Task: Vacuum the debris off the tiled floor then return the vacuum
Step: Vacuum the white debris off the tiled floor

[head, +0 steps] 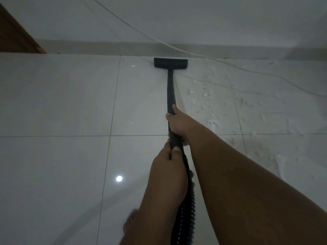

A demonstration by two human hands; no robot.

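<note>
A black vacuum wand (170, 89) stretches away from me across the glossy white tiled floor (58, 103). Its flat black floor head (170, 63) rests on the tiles close to the far wall. My right hand (177, 123) is shut around the wand higher up. My left hand (169, 160) grips the wand just below it, where the ribbed black hose (187, 206) starts and runs down past my arms. White scraps of debris (217, 106) lie scattered over the tiles to the right of the wand.
A thin white cable (178, 49) slants down along the far wall and trails over the floor to the right. A brown wooden door or panel (16, 36) stands at the far left. My bare foot (131, 225) shows at the bottom.
</note>
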